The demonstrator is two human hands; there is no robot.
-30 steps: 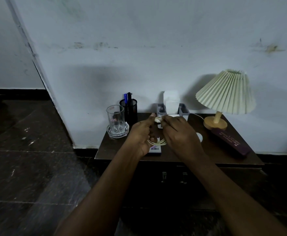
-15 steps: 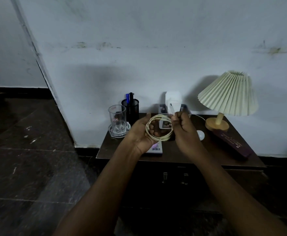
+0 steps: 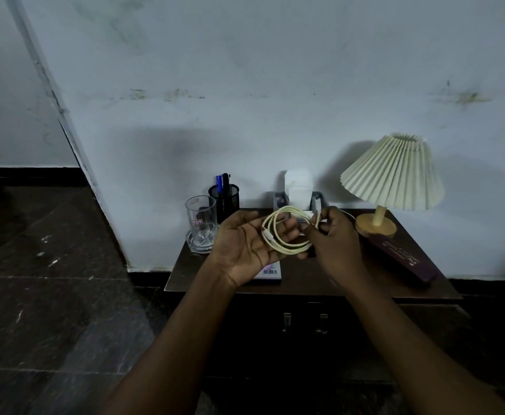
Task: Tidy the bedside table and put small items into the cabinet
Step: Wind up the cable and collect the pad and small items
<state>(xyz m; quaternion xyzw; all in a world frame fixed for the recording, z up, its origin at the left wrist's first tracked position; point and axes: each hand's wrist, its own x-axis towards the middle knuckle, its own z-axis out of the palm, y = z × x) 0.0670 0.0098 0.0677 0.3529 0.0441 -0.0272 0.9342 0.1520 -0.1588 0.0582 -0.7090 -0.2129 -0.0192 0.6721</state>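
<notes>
A pale yellow cable (image 3: 287, 248) is wound into a loop above the dark wooden bedside table (image 3: 320, 277). My left hand (image 3: 245, 247) lies palm up under the coil, its fingers passing through the loop. My right hand (image 3: 333, 238) pinches the cable's end at the right side of the coil. Below the tabletop the cabinet doors (image 3: 303, 323) are closed, with two small metal handles side by side.
On the table stand a glass (image 3: 201, 224) on a saucer, a black mesh pen holder (image 3: 224, 199), a grey tissue holder (image 3: 297, 190), a pleated lamp (image 3: 392, 175), a long purple box (image 3: 402, 257) and a small barcoded box (image 3: 270, 272). Dark tiled floor lies left.
Both hands have lifted the cable off the table. The coil has opened into a wider loop around my left fingers, and my right hand has moved to its right side.
</notes>
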